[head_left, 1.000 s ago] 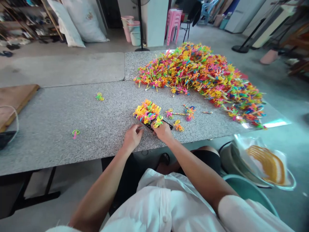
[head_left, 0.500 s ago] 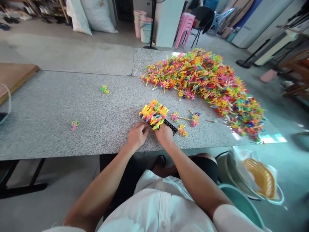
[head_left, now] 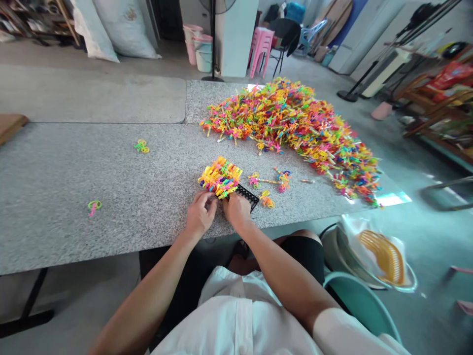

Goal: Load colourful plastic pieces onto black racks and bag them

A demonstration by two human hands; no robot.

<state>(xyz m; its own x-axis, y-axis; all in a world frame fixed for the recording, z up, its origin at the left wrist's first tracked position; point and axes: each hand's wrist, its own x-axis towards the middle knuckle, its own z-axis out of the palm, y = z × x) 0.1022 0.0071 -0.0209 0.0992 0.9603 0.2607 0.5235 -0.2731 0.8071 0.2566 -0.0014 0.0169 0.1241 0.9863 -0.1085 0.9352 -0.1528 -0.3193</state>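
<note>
A black rack [head_left: 248, 196] with a grid of holes lies on the speckled table, its left part packed with upright colourful plastic pieces [head_left: 220, 176]. My left hand [head_left: 200, 213] is at the rack's near left edge, its fingers curled against that edge below the pieces. Over the rack's near side, right beside the pieces, is my right hand [head_left: 237, 211]. Its fingers are pressed together and pointing down, and whatever they hold is hidden. Just right of the rack lie an orange and yellow piece [head_left: 266, 199] and a few striped sticks with coloured loops [head_left: 284, 181].
A large heap of similar colourful pieces [head_left: 295, 123] covers the table's [head_left: 121, 182] far right. Single pieces lie at left, one green and yellow [head_left: 142, 146], one green and pink [head_left: 94, 207]. A teal tub [head_left: 364, 301] and a yellow basket [head_left: 382, 256] are at my right.
The view has swung a little to the right, so everything sits further left. Both hands stay at the rack, the right one still beside the packed pieces.
</note>
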